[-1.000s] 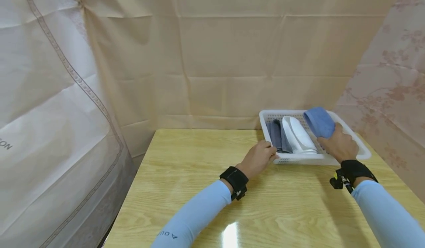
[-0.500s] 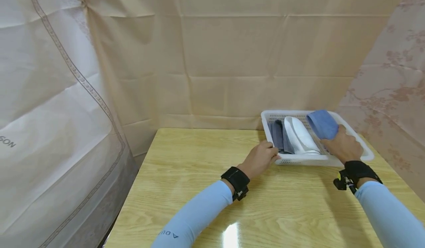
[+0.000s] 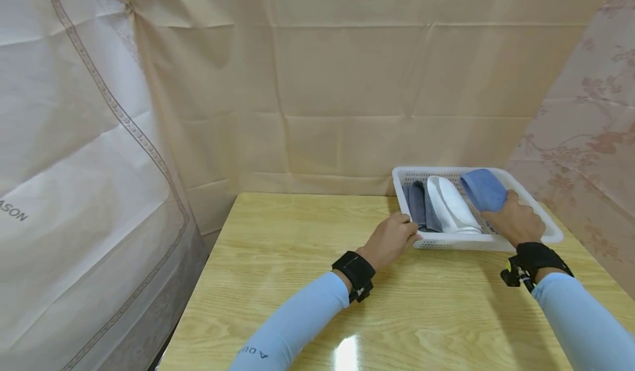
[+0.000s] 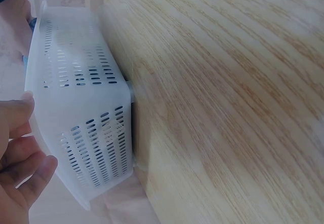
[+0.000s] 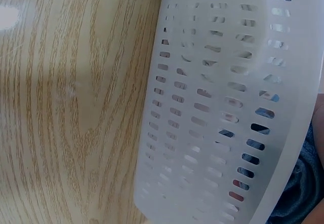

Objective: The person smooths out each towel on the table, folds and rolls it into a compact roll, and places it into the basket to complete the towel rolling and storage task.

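Observation:
A white plastic basket (image 3: 453,243) with slotted walls stands at the table's far right in the head view. My left hand (image 3: 388,241) grips its near left corner; the left wrist view shows the thumb and fingers (image 4: 38,178) at the rim. Inside the basket, my right hand (image 3: 516,221) holds a folded blue towel (image 3: 483,189) at its near end, on the right side. A white folded towel (image 3: 450,205) lies in the middle, and dark grey folded towels (image 3: 419,205) are at the left. In the right wrist view the basket wall mostly hides that hand.
The wood-grain table (image 3: 297,238) extends left and toward me from the basket. A beige cloth (image 3: 337,84) hangs behind it. Patterned pink fabric (image 3: 590,156) borders the right side, and a pale sheet (image 3: 89,194) hangs at the left.
The blue towel has come down slightly into the basket with my right hand. My left hand keeps its hold on the corner. The head view has shifted a little.

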Available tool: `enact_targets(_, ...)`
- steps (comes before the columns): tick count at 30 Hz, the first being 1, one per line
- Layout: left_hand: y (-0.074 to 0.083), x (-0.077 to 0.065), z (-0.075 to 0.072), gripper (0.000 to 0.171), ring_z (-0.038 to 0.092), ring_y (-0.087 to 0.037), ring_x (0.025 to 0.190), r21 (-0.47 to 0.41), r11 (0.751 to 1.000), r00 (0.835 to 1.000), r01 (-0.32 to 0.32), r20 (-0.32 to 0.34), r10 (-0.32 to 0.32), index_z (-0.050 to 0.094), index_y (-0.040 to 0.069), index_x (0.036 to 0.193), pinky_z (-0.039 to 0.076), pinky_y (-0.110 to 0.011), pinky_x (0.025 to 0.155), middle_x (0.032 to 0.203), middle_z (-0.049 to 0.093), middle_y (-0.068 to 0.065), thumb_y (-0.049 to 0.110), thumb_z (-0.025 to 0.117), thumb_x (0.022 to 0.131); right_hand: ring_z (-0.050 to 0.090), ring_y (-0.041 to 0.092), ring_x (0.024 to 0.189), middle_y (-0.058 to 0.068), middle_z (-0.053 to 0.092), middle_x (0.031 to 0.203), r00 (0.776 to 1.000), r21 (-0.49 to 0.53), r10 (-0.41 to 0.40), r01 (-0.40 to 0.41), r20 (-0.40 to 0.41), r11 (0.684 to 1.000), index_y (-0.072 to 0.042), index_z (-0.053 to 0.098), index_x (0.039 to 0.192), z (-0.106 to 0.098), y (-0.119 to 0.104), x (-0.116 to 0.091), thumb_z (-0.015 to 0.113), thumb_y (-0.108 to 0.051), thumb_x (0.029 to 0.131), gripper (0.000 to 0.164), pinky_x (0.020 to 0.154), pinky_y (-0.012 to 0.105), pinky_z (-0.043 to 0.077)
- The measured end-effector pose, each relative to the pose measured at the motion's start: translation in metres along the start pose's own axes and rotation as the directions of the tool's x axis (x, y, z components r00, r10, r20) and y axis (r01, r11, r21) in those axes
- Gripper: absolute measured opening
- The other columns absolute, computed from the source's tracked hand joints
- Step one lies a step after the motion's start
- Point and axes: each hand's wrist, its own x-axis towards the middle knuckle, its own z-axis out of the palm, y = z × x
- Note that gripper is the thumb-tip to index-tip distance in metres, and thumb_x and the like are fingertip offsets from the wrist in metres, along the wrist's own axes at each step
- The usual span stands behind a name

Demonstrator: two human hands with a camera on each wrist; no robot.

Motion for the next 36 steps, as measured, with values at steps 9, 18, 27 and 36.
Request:
enact_targets(9, 0.0022, -0.0011, -0.0028, 0.017, 0.051, -0.009, 0.077, 0.004, 1.000, 1.000, 0.001, 0.019, -0.001, 0.075, 0.016, 0.093, 0.041, -0.013, 0.070, 0.083, 0.058, 0.004, 0.030, 0.068, 0.101, 0.057, 0.067, 0.082, 0.055, 0.051, 0.107, 1.000, 0.011, -0.020, 0.020, 0.014, 1.000, 0.018, 0.027, 0.144, 0.0046, 0.0015, -0.0005, 0.065, -0.044, 0.091, 0.090, 0.058, 0.065, 0.045)
enact_targets(18, 0.0024, -0.0018, -0.0035, 0.015, 0.051, -0.010, 0.077, 0.001, 1.000, 1.000, 0.000, 0.010, 0.000, 0.074, 0.016, 0.092, 0.041, -0.013, 0.070, 0.082, 0.057, 0.003, 0.028, 0.070, 0.100, 0.057, 0.067, 0.082, 0.056, 0.049, 0.108, 0.999, 0.009, -0.021, 0.021, 0.042, 1.000, 0.018, 0.023, 0.147, 0.0068, 0.0021, 0.0004, 0.064, -0.048, 0.093, 0.094, 0.057, 0.063, 0.045)
enact_targets(27, 0.0040, 0.0007, -0.0025, 0.019, 0.049, -0.006, 0.076, 0.043, 0.999, 1.000, -0.005, 0.014, 0.004, 0.075, 0.017, 0.091, 0.040, -0.010, 0.070, 0.081, 0.056, 0.005, 0.031, 0.068, 0.101, 0.057, 0.067, 0.081, 0.057, 0.049, 0.109, 0.999, 0.005, -0.009, 0.009, 0.038, 1.000, 0.019, 0.024, 0.145, 0.0058, 0.0045, -0.0012, 0.062, -0.052, 0.094, 0.095, 0.057, 0.064, 0.045)
enact_targets(36, 0.0043, 0.0005, -0.0048, 0.019, 0.051, -0.007, 0.077, 0.042, 0.999, 0.999, 0.012, 0.031, -0.013, 0.075, 0.017, 0.091, 0.040, -0.011, 0.069, 0.082, 0.058, 0.005, 0.031, 0.068, 0.101, 0.057, 0.066, 0.077, 0.057, 0.049, 0.106, 0.999, 0.006, -0.007, 0.007, 0.053, 1.000, 0.020, 0.023, 0.145, 0.0100, 0.0060, 0.0020, 0.062, -0.051, 0.093, 0.096, 0.055, 0.063, 0.045)
